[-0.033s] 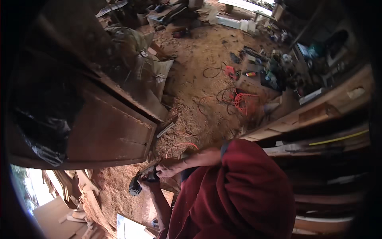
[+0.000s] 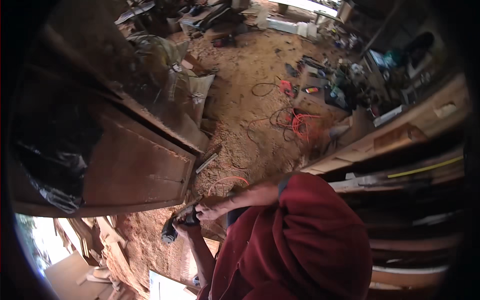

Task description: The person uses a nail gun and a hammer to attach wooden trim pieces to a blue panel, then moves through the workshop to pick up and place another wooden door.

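My left hand [image 2: 188, 229] grips a dark power tool [image 2: 170, 230] from below, low in the middle of the head view. My right hand [image 2: 207, 210] is wrapped over the upper part of the same tool, its bare forearm coming out of a maroon sleeve [image 2: 310, 200]. The tool's finer parts are hidden by my fingers. Just beyond them an orange hose [image 2: 230, 178] arcs over the sawdust, and the lower corner of a large brown wooden panel [image 2: 135, 175] is close to the left.
Black plastic [image 2: 55, 160] covers part of that panel. Stacked boards [image 2: 80, 240] lie at the lower left. A long timber rack [image 2: 385, 145] runs along my right. Farther off, tangled orange cords [image 2: 300, 125], a red tool [image 2: 286, 88] and piled clutter [image 2: 340, 80] lie on the dirt floor [image 2: 240, 65].
The whole view has shifted very slightly. My hands stay on the tool in nearly the same place.
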`<state>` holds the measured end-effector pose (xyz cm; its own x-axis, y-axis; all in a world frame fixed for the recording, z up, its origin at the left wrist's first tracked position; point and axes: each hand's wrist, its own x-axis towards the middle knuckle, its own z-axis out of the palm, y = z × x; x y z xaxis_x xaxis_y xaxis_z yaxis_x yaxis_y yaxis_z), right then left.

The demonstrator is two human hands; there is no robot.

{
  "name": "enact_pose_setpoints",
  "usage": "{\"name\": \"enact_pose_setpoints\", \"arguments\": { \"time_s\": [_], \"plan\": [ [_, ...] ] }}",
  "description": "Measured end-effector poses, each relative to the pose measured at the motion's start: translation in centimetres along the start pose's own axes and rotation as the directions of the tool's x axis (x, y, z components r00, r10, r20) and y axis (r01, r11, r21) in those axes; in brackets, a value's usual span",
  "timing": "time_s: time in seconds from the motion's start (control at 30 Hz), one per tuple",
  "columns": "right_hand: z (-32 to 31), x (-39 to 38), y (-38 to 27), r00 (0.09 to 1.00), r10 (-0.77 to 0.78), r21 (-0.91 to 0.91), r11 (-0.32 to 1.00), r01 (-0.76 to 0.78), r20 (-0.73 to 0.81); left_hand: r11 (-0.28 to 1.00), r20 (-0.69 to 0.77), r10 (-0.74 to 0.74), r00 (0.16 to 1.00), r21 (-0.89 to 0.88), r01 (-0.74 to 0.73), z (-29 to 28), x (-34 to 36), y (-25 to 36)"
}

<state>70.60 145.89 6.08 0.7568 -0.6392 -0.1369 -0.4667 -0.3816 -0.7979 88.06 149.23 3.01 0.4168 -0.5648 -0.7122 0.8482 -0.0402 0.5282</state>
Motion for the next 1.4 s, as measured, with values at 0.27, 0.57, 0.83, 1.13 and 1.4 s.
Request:
{"name": "enact_pose_setpoints", "arguments": {
  "time_s": [0.27,0.57,0.83,1.13,1.4],
  "plan": [
    [-15.5,-4.0,2.2,0.947,0.316,-0.100,0.946,-0.309,0.065,0.980,0.103,0.038,0.994,0.190,-0.057,3.0,5.3,2.0],
    [-50.1,-32.3,2.9,0.630,0.254,-0.660,-0.484,-0.574,-0.734,0.867,-0.124,0.172,0.977,0.490,-0.090,-6.6,11.2,2.9],
    [-56.6,-36.6,-11.1,0.093,0.358,-0.275,-0.498,-0.823,-0.929,0.578,-0.126,-0.036,0.991,0.807,0.124,-12.7,17.3,0.2],
    [-59.8,-38.7,4.4,0.337,0.506,-0.471,-0.161,-0.867,-0.794,0.005,0.014,-0.202,0.979,1.000,-0.013,-3.3,23.5,-8.4],
    [-57.5,-45.3,24.7,0.142,0.585,-0.276,-0.146,-0.950,-0.798,-0.366,0.385,-0.506,0.772,0.715,-0.596,16.1,22.0,-16.6]
  ]
}}
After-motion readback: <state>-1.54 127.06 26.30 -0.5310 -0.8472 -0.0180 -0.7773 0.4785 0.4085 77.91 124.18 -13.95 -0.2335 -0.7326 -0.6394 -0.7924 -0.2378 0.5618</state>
